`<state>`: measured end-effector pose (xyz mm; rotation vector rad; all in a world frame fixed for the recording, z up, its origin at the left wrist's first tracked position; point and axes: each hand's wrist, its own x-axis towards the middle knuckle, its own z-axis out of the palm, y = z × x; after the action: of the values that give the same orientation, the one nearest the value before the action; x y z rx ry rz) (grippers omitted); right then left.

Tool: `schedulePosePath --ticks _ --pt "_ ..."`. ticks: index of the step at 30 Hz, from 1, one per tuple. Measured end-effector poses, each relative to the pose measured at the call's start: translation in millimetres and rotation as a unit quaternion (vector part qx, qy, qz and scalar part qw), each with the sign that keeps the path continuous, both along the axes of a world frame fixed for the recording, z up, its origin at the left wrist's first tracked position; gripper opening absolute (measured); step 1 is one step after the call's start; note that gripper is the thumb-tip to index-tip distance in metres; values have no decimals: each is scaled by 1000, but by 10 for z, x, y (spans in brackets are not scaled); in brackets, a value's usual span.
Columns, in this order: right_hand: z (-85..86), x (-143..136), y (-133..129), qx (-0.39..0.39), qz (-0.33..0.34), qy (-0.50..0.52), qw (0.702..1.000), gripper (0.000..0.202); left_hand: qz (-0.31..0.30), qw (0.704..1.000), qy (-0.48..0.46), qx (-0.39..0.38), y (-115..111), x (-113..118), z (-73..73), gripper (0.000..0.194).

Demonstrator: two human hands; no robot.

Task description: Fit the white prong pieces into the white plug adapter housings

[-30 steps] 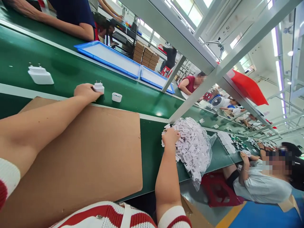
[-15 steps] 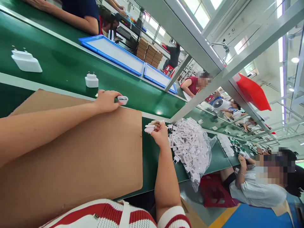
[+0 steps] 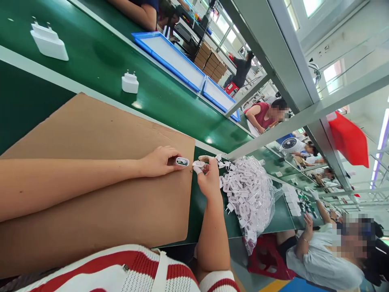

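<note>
My left hand (image 3: pixel 162 161) is closed on a white charger housing (image 3: pixel 182 162), whose open end faces right and shows coloured parts inside. It is over the right part of a brown cardboard sheet (image 3: pixel 121 202). Just to the right, my right hand (image 3: pixel 209 174) pinches a small white plastic piece (image 3: pixel 199 165), with finger cots on some fingertips. A small gap lies between the two held pieces. Beside my right hand, a clear plastic bag (image 3: pixel 251 194) is heaped with white plug parts.
Two white plug chargers (image 3: pixel 50 41) (image 3: pixel 130 82) stand on the green belt (image 3: pixel 100 65) beyond the cardboard. Blue-edged trays (image 3: pixel 173 59) lie past it. A metal post (image 3: pixel 273 121) crosses at the right. A person (image 3: pixel 325 251) sits at the right.
My left hand has moved from the belt's edge back over the cardboard, bringing the housing close to my right hand. The camera view has shifted and tilted slightly.
</note>
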<state>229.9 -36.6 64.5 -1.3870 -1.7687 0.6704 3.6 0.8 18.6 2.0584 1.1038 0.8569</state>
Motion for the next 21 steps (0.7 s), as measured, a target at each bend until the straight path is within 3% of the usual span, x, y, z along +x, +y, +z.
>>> schedulePosePath --ticks 4,9,12,14,17,21 --pt "11 -103 -46 4 -20 -44 999 38 -14 1000 -5 17 26 -5 -43 43" --pt "-81 -192 3 94 29 -155 983 38 -20 999 -10 32 62 3 -138 39" --pt "-123 -216 28 125 60 -159 978 43 -22 999 -7 35 70 7 -150 38" --pt "-123 -212 30 136 39 -131 981 44 -20 999 0 33 68 5 -141 38" --pt "-92 -190 20 143 -13 -106 984 39 -21 999 3 32 62 -3 -123 36" --pt "-63 -202 27 151 48 -174 972 27 -30 999 3 31 64 -8 -117 34"
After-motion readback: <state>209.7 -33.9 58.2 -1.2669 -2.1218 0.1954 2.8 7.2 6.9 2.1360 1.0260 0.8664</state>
